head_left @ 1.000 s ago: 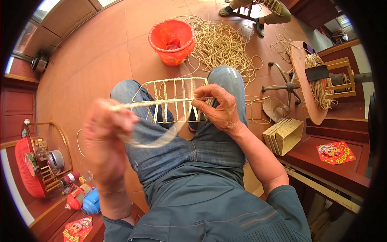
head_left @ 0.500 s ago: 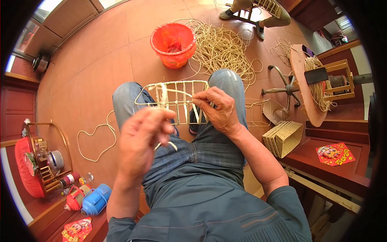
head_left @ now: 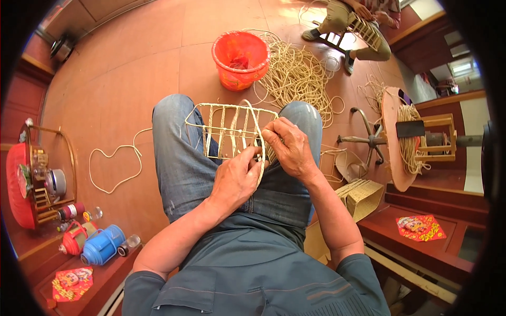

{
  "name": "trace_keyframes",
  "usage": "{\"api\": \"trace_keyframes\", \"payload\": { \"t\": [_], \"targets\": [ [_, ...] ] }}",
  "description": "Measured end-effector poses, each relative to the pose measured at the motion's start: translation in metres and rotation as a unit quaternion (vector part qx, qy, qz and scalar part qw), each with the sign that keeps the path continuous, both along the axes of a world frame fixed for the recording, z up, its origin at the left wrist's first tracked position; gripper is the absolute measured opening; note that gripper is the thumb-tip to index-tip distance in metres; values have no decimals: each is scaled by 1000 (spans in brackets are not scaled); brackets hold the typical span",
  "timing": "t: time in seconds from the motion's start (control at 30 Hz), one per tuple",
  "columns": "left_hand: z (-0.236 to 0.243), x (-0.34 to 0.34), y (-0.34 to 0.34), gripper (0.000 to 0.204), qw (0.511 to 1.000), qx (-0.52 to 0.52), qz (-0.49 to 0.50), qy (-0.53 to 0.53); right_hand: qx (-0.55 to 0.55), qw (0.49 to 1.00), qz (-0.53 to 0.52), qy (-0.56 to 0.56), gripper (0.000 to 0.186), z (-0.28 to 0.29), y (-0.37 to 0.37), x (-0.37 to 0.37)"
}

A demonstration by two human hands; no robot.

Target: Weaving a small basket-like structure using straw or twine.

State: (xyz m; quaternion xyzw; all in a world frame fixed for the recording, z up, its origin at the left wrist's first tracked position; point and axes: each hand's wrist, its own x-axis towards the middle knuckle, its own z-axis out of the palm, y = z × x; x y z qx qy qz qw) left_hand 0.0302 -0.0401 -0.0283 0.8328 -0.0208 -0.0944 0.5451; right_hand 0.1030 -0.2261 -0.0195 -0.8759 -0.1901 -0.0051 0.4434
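A wire basket frame [head_left: 230, 128], partly wound with cream cord, rests across my thighs. A loose loop of cream cord [head_left: 258, 125] arcs over its right part and runs down past my left fingers. My left hand [head_left: 238, 178] is closed at the frame's lower right, pinching the cord; its fingertips are partly hidden. Just right of it, my right hand [head_left: 289, 146] is closed in a pinch on the cord at the frame's right edge. Whether it also grips the wire, I cannot tell.
A red bucket [head_left: 241, 60] stands ahead of my knees, beside a large heap of cord [head_left: 295, 73]. Woven baskets [head_left: 363, 199] are at right, near a wheeled chair base [head_left: 369, 139]. Blue and red flasks [head_left: 103, 245] stand at left. Another person [head_left: 363, 31] sits far right.
My left hand has moved right and forward from beside the frame to its lower right, near my right hand. The cord now loops over the frame's right part. The view has shifted.
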Motion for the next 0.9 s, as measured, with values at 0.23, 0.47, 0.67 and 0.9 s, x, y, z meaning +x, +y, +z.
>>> {"api": "trace_keyframes", "payload": {
  "t": [0.23, 0.47, 0.67, 0.9],
  "targets": [
    [21, 3, 27, 23, 987, -158, 18, 33, 49, 998, 7, 37, 17, 2, -6, -3],
    [113, 7, 120, 35, 934, -352, 27, 54, 89, 996, -22, -10, 28, -12, 5, -7],
    [181, 37, 171, 37, 869, -466, 67, -155, 114, 991, -73, -7, 17, -21, 9, -5],
    [92, 23, 107, 34, 942, -329, 65, 24, 192, 975, -103, 52, 13, -15, 16, -8]
  ]
}}
